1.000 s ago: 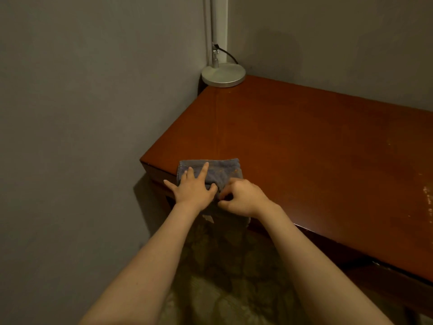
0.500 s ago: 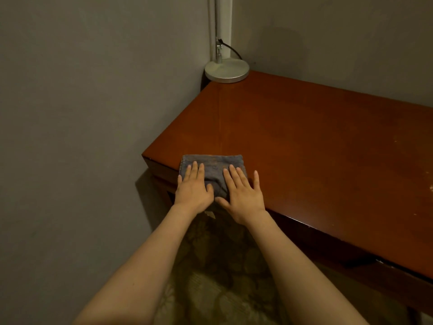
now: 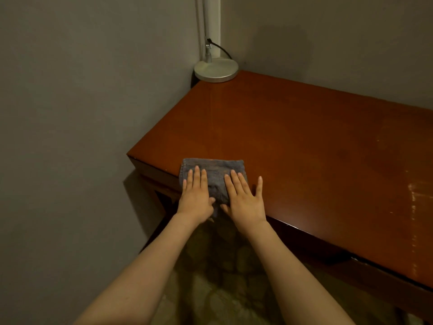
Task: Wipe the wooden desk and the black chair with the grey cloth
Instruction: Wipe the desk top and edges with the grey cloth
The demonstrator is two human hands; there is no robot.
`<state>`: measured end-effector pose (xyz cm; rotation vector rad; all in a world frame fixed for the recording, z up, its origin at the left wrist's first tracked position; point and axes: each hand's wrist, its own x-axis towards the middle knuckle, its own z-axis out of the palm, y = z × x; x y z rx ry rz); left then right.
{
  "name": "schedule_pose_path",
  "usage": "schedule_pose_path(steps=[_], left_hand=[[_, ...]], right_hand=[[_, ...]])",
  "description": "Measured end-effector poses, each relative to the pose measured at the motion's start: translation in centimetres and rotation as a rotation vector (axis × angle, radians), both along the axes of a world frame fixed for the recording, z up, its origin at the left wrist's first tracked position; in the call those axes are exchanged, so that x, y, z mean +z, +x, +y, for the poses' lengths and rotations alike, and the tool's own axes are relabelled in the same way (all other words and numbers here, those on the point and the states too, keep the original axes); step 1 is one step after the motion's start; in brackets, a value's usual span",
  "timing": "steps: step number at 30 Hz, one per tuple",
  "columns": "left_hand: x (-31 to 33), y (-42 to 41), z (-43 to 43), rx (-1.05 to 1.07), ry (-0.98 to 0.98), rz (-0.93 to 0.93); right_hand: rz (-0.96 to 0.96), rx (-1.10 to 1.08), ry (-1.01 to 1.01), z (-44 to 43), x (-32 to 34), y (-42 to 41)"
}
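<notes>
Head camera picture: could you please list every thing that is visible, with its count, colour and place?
wooden desk: one, reddish brown, in the room corner, running to the right edge of the view
grey cloth: one, grey, folded, on the near left corner of the desk
lamp: one, silver round base with a thin stem, on the far left corner of the desk
cable: one, black, running from the lamp stem toward the wall
walls: two, grey, left of and behind the desk
floor: one, olive patterned, below the desk edge
black chair: none in view
left hand: one, flat on the cloth's left part
right hand: one, flat on the cloth's right part, little finger on the desk
</notes>
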<state>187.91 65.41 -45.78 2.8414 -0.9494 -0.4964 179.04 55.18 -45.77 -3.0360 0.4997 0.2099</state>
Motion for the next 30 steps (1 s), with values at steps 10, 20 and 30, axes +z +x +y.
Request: schedule_pose_path(steps=[10,20,30], left_hand=[[0.4,-5.6,-3.1,-0.028,0.043,0.020],[0.9,-3.1,-2.0,-0.087,0.257,-0.208],[0.8,7.0,4.4,0.044,0.291,-0.240]], right_hand=[[0.036,-0.024,0.004,-2.9,0.2,-5.7],[0.052,-0.099,0.021,0.1,0.3,-1.9],[0.024,0.017,0.036,6.1,-0.3,9.1]])
